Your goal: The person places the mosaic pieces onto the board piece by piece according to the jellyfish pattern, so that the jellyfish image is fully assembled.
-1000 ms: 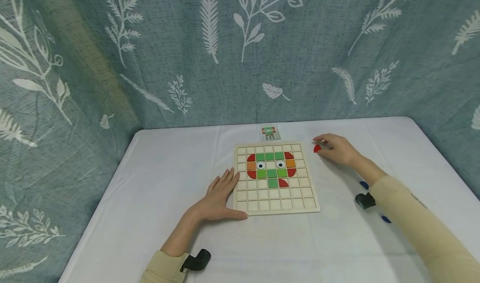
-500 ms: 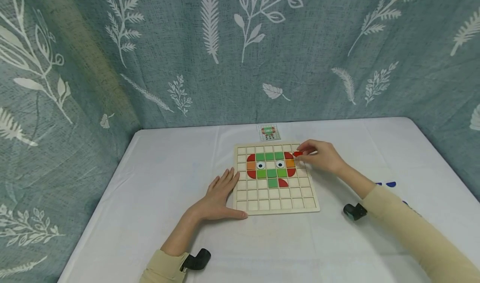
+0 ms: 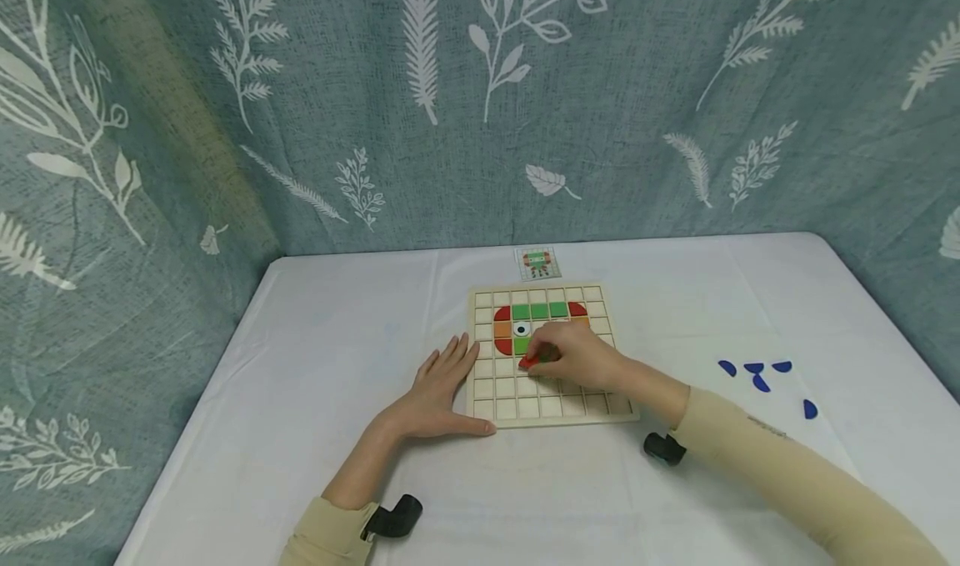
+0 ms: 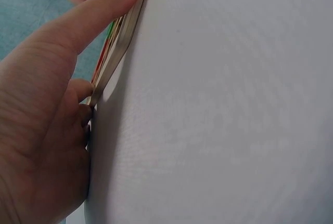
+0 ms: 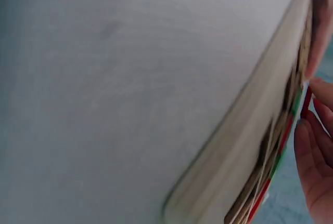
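Observation:
A cream gridded board lies on the table, part of it filled with red, green and orange tiles and a white eye tile. Over its middle, my right hand pinches a small red tile between thumb and fingertips; the right wrist view shows this red tile close above the board. That hand hides the second eye and some tiles. My left hand rests at the board's left side with fingers spread, its thumb on the near-left corner, as the left wrist view also shows.
Several blue rounded tiles lie on the white cloth at the right. Behind the board is a small printed card with a similar coloured figure. A leaf-patterned curtain hangs along the table's far edge.
My right hand has carried the red tile leftward from right of the board to over its middle, uncovering the blue tiles. My left hand has stayed in place.

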Demonstrator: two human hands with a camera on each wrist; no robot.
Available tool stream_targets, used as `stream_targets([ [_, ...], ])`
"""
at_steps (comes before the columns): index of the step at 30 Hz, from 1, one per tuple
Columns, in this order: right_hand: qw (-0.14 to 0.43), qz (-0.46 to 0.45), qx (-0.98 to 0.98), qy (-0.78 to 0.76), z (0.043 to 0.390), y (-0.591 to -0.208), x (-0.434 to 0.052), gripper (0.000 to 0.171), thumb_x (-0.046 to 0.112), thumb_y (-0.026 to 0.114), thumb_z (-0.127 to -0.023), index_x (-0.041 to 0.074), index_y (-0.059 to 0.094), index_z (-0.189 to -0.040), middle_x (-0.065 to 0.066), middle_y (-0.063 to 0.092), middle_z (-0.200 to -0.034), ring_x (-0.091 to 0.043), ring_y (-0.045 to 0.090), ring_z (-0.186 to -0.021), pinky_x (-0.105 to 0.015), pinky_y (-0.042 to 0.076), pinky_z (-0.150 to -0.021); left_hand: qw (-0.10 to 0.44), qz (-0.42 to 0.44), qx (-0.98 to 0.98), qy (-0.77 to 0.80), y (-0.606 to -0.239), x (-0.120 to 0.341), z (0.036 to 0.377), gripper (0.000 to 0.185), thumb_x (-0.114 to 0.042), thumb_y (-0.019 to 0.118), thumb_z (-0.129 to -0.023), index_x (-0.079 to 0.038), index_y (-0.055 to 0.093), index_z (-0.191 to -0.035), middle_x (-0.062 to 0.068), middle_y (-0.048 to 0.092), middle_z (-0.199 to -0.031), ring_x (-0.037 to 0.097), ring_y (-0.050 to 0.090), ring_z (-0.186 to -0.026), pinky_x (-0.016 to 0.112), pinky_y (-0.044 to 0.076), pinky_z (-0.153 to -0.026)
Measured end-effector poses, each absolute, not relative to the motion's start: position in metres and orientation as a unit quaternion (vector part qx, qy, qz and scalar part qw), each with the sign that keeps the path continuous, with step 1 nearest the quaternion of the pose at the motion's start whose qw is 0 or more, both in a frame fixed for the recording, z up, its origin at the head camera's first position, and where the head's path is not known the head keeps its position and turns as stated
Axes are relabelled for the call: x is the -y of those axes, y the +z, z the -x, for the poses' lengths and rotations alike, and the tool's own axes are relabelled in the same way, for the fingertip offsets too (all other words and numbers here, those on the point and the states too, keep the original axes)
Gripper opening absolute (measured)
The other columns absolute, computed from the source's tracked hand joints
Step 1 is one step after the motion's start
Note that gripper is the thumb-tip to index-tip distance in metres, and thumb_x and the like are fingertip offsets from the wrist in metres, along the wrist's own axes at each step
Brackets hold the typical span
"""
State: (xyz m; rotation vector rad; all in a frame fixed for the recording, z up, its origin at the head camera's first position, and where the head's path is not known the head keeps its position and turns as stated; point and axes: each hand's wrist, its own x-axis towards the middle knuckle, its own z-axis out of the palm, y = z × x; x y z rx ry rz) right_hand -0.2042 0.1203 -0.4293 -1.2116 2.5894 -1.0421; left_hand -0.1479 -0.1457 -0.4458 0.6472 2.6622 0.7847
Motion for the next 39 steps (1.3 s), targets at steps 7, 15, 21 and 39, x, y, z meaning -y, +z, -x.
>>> stream_targets([
  [7, 0.039, 0.434, -0.849, -0.299, 0.202, -0.429, -0.115, 0.005, 0.014, 0.075, -0.087, 0.013, 0.073, -0.092, 0.005, 0.068, -0.092, -0.010, 0.061, -0.088, -0.029, 0.051, -0.081, 0.146, -0.227, -0.924, 0.272, -0.446, 0.144, 0.148, 0.116, -0.058, 0.076, -0.075, -0.006, 0.011, -0.157, 0.010, -0.001, -0.163, 0.023, -0.007, -0.149, 0.048, -0.002, -0.117],
  [15, 0.050, 0.446, -0.841, -0.301, 0.203, -0.431, -0.125, 0.010, 0.008, 0.073, -0.088, 0.015, 0.075, -0.096, 0.007, 0.070, -0.100, -0.014, 0.061, -0.100, -0.038, 0.046, -0.096, 0.148, -0.222, -0.925, 0.271, -0.445, 0.142, 0.148, 0.117, -0.057, 0.076, -0.074, -0.006, 0.012, -0.156, 0.011, 0.000, -0.163, 0.023, -0.006, -0.149, 0.049, -0.002, -0.117],
  [21, 0.055, 0.408, -0.844, -0.343, 0.200, -0.429, -0.139, 0.014, 0.008, 0.067, -0.093, 0.014, 0.074, -0.104, 0.002, 0.069, -0.112, -0.013, 0.059, -0.094, -0.033, 0.050, -0.087, 0.147, -0.223, -0.925, 0.272, -0.447, 0.141, 0.149, 0.117, -0.058, 0.076, -0.074, -0.006, 0.012, -0.156, 0.011, 0.000, -0.163, 0.024, -0.006, -0.149, 0.049, -0.001, -0.117],
  [39, -0.047, 0.173, -0.950, -0.257, 0.159, -0.426, -0.304, 0.014, 0.001, 0.070, -0.086, 0.001, 0.070, -0.100, -0.008, 0.067, -0.092, -0.024, 0.062, -0.084, -0.040, 0.054, -0.071, 0.145, -0.215, -0.926, 0.275, -0.447, 0.142, 0.149, 0.119, -0.056, 0.078, -0.073, -0.007, 0.010, -0.157, 0.010, -0.001, -0.163, 0.022, -0.007, -0.149, 0.047, -0.003, -0.117],
])
